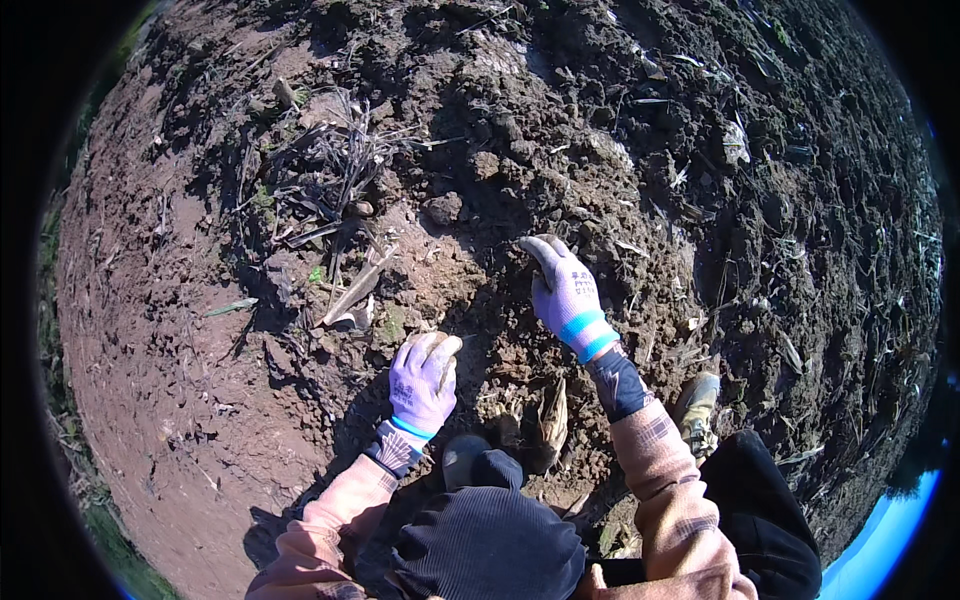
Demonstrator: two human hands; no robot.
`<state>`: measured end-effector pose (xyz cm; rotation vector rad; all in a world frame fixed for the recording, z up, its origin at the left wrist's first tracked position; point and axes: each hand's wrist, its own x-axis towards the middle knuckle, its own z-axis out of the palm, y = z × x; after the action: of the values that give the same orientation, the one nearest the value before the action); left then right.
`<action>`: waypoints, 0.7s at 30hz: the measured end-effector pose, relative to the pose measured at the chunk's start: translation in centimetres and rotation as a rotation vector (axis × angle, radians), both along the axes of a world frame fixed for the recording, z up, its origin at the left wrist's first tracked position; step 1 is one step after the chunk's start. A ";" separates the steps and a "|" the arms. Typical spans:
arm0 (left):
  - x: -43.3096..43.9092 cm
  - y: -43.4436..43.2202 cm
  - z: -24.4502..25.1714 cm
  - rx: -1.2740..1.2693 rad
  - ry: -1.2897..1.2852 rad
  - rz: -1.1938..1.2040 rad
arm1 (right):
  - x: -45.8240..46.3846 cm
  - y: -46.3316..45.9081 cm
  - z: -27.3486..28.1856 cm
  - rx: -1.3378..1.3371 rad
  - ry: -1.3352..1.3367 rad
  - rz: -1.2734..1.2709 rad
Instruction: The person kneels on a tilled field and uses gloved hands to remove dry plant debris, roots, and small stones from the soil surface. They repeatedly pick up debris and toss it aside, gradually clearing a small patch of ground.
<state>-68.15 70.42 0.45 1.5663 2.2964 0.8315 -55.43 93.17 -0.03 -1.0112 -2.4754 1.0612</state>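
Note:
My left hand [424, 384], in a lilac knit glove with soiled fingertips, rests low over the brown soil with its fingers curled downward. Whether anything sits under those fingers is hidden. Further forward and to the right is my right hand [564, 289], gloved alike. Its fingers bend toward the crumbly soil [495, 315], apart from the thumb, and nothing shows between them. A dry, pale husk or leaf [361, 289] lies just ahead of my left hand. Between my forearms, close to my knee, is another dry husk [553, 424].
Tangled dry stalks [352, 157] lie ahead on the left, beside a small rounded brown lump [363, 208]. A larger soil clod [442, 208] sits nearby. My bent knee [487, 536] is at the bottom, and my shoe [697, 409] stands at the right.

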 end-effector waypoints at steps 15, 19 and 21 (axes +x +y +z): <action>-1.5 -2.4 -3.0 -0.071 0.299 0.139 | -0.6 0.6 -3.6 0.041 -0.317 0.036; -1.5 -2.5 -3.3 -0.061 0.290 0.166 | -2.4 2.2 -1.3 -1.162 0.181 -0.270; -1.6 -2.7 -3.6 -0.063 0.291 0.150 | -5.4 2.0 -0.4 -1.326 0.386 -0.319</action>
<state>-69.77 67.67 -3.14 1.5940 2.6433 0.5885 -60.82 95.15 -0.39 -1.2023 -1.0397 2.4917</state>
